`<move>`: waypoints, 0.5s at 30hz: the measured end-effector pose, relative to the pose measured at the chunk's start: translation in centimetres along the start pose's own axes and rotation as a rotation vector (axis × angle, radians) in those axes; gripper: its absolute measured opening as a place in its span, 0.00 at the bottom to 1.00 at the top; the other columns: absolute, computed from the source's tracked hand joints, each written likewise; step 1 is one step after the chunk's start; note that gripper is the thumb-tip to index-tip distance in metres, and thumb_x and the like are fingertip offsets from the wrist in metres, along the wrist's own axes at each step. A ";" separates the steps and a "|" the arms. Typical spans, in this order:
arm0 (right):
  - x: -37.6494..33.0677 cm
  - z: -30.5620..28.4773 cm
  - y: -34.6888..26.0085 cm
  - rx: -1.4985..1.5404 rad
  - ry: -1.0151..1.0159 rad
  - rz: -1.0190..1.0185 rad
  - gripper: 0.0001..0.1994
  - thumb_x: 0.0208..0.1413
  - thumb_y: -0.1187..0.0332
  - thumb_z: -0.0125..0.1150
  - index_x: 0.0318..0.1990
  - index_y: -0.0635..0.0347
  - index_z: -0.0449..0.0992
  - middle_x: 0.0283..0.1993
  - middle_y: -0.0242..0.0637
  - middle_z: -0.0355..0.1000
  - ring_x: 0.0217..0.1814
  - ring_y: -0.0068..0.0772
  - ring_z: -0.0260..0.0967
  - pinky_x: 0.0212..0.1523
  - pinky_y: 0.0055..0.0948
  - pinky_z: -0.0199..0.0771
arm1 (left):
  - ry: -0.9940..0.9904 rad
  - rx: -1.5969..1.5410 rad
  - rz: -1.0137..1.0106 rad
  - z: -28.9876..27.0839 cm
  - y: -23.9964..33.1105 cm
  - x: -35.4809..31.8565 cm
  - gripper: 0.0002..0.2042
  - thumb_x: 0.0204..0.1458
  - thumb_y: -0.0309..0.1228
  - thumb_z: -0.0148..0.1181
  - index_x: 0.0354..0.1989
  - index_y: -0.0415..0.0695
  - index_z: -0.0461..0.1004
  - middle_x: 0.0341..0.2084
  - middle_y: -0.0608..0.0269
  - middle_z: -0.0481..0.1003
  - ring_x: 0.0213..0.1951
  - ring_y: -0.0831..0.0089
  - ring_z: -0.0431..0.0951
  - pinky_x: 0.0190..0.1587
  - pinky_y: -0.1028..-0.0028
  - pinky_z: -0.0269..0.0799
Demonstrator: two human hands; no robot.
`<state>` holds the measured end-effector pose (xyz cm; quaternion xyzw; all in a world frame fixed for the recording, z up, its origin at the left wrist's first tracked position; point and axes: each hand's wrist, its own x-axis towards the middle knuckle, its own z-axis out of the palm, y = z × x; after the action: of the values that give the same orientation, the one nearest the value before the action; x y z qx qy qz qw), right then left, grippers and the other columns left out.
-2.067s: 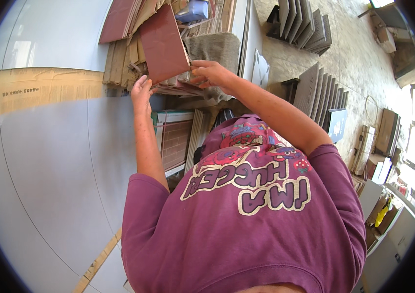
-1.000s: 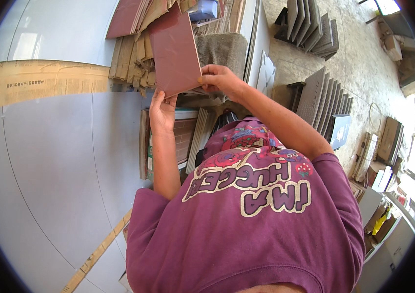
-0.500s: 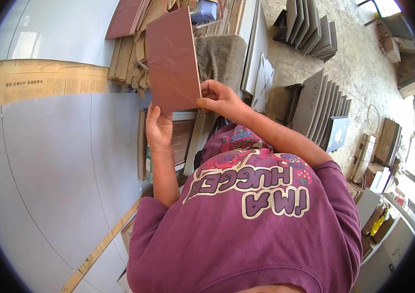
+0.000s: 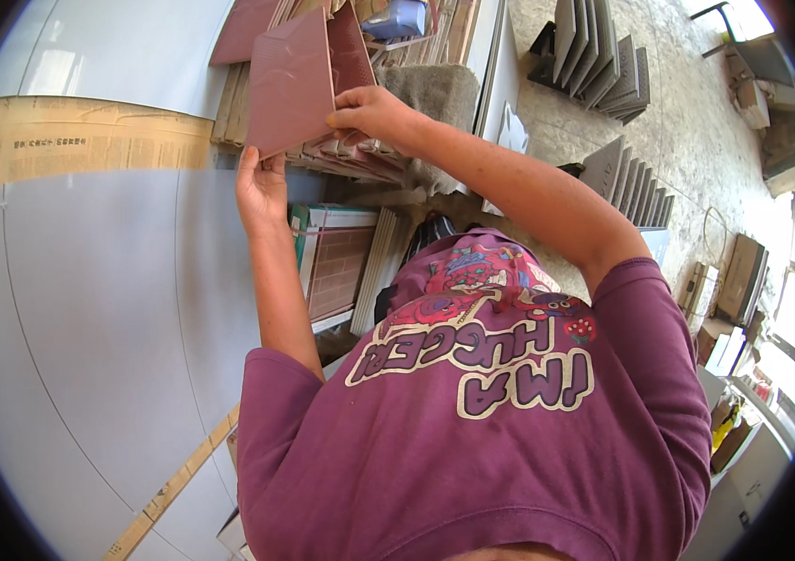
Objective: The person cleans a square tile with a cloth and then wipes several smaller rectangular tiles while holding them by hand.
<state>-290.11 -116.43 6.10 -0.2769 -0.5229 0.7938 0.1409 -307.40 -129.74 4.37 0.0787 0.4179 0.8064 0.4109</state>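
A reddish-brown flat tile stands tilted in front of me, held between both hands. My left hand is closed on its lower left corner, with the fingertips partly behind it. On the tile's lower right edge my right hand grips with the thumb at the front; its other fingers are partly hidden. Directly behind the held tile, a second reddish tile shows, leaning near the stack. More reddish tiles lean at the far left of the stack.
Pale large panels line the left side, with a strip of brown paper tape. A grey cloth hangs over the stack, near a blue object. Racks of grey tile samples stand on the floor at right.
Both hands have moved away from my body and to the left with the tile. A second reddish tile and the stacked edges beneath have come into view behind it.
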 end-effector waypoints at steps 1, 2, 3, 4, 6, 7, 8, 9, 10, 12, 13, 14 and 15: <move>1.0 0.1 0.4 0.025 0.021 -0.008 0.08 0.50 0.70 0.56 0.34 0.66 0.74 0.26 0.31 0.70 0.27 0.19 0.67 0.31 0.19 0.71 | 0.005 -0.018 -0.006 0.0 0.0 0.5 0.14 0.49 0.24 0.55 0.43 0.33 0.67 0.40 0.55 0.70 0.44 0.67 0.71 0.51 0.68 0.69; 1.9 0.3 0.6 0.048 0.041 -0.017 0.07 0.49 0.71 0.57 0.31 0.66 0.74 0.25 0.32 0.70 0.25 0.20 0.67 0.28 0.20 0.71 | 0.009 -0.037 -0.011 0.0 0.1 0.9 0.13 0.49 0.24 0.54 0.43 0.32 0.67 0.41 0.54 0.70 0.44 0.67 0.71 0.51 0.67 0.69; 2.6 0.3 0.8 0.071 0.061 -0.027 0.06 0.48 0.71 0.57 0.29 0.67 0.74 0.23 0.33 0.70 0.22 0.21 0.67 0.26 0.21 0.70 | 0.010 -0.047 -0.010 -0.1 0.0 1.4 0.13 0.49 0.24 0.55 0.43 0.32 0.66 0.41 0.54 0.70 0.44 0.67 0.70 0.51 0.67 0.69; 3.1 0.3 0.7 0.049 0.072 -0.010 0.06 0.48 0.72 0.57 0.29 0.67 0.74 0.23 0.33 0.70 0.22 0.21 0.67 0.26 0.21 0.70 | 0.014 -0.056 -0.005 -0.4 0.0 1.8 0.13 0.49 0.24 0.55 0.43 0.31 0.66 0.41 0.54 0.70 0.45 0.66 0.70 0.51 0.67 0.69; 3.9 0.4 0.5 0.007 0.095 0.024 0.05 0.47 0.73 0.57 0.29 0.67 0.75 0.23 0.33 0.70 0.21 0.21 0.66 0.26 0.20 0.71 | 0.026 -0.071 -0.003 -1.0 -0.1 2.6 0.13 0.48 0.23 0.55 0.42 0.31 0.66 0.42 0.53 0.69 0.45 0.66 0.70 0.51 0.67 0.69; 4.1 0.6 0.3 0.011 0.108 0.028 0.05 0.47 0.73 0.57 0.29 0.67 0.75 0.23 0.33 0.70 0.21 0.22 0.67 0.26 0.21 0.71 | 0.035 -0.077 -0.006 -1.2 -0.1 3.0 0.13 0.48 0.23 0.55 0.42 0.31 0.66 0.41 0.53 0.69 0.45 0.66 0.70 0.52 0.66 0.69; 4.3 0.8 0.1 0.014 0.121 0.032 0.05 0.47 0.73 0.57 0.29 0.67 0.75 0.23 0.34 0.71 0.21 0.22 0.67 0.26 0.21 0.72 | 0.043 -0.083 -0.009 -1.4 -0.1 3.3 0.13 0.48 0.23 0.55 0.42 0.32 0.66 0.41 0.53 0.69 0.45 0.65 0.70 0.52 0.66 0.69; 4.4 0.9 0.0 0.018 0.133 0.036 0.05 0.47 0.74 0.57 0.30 0.67 0.75 0.24 0.34 0.71 0.21 0.22 0.67 0.26 0.21 0.73 | 0.052 -0.082 -0.009 -1.6 -0.1 3.6 0.13 0.48 0.23 0.55 0.42 0.32 0.66 0.42 0.53 0.69 0.45 0.65 0.69 0.52 0.66 0.69; 4.4 0.9 -0.3 -0.003 0.126 0.056 0.06 0.48 0.73 0.57 0.32 0.66 0.75 0.25 0.32 0.70 0.24 0.21 0.67 0.28 0.21 0.73 | 0.059 -0.082 -0.010 -1.6 -0.1 3.7 0.13 0.48 0.23 0.55 0.42 0.32 0.66 0.42 0.53 0.69 0.46 0.65 0.69 0.52 0.65 0.68; 4.5 1.0 -0.7 -0.045 0.110 0.095 0.08 0.50 0.71 0.56 0.36 0.64 0.75 0.28 0.29 0.70 0.28 0.19 0.68 0.32 0.19 0.74 | 0.068 -0.090 -0.013 -1.6 -0.1 4.0 0.13 0.49 0.23 0.55 0.43 0.32 0.65 0.42 0.53 0.68 0.47 0.64 0.68 0.52 0.64 0.68; 4.7 1.0 -0.7 -0.029 0.118 0.094 0.08 0.50 0.72 0.57 0.37 0.64 0.75 0.28 0.30 0.70 0.28 0.19 0.68 0.32 0.20 0.74 | 0.070 -0.095 -0.014 -1.3 -0.1 3.9 0.14 0.49 0.23 0.54 0.44 0.32 0.64 0.43 0.52 0.67 0.47 0.64 0.68 0.53 0.63 0.67; 4.9 1.1 -0.6 -0.013 0.125 0.093 0.08 0.50 0.72 0.57 0.38 0.64 0.74 0.29 0.30 0.70 0.29 0.19 0.68 0.32 0.20 0.75 | 0.072 -0.101 -0.016 -1.0 -0.1 3.9 0.14 0.50 0.23 0.53 0.45 0.32 0.63 0.43 0.51 0.67 0.48 0.63 0.67 0.53 0.63 0.67; 5.1 1.2 -0.5 0.003 0.133 0.093 0.09 0.49 0.72 0.57 0.38 0.65 0.74 0.29 0.30 0.70 0.30 0.19 0.68 0.33 0.20 0.75 | 0.082 -0.128 -0.014 -1.0 -0.1 4.0 0.15 0.50 0.24 0.53 0.46 0.33 0.63 0.43 0.51 0.67 0.48 0.62 0.67 0.53 0.62 0.67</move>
<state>-294.95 -114.53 5.43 -0.3525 -0.4979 0.7801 0.1388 -310.38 -127.43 2.81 0.0163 0.3825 0.8312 0.4032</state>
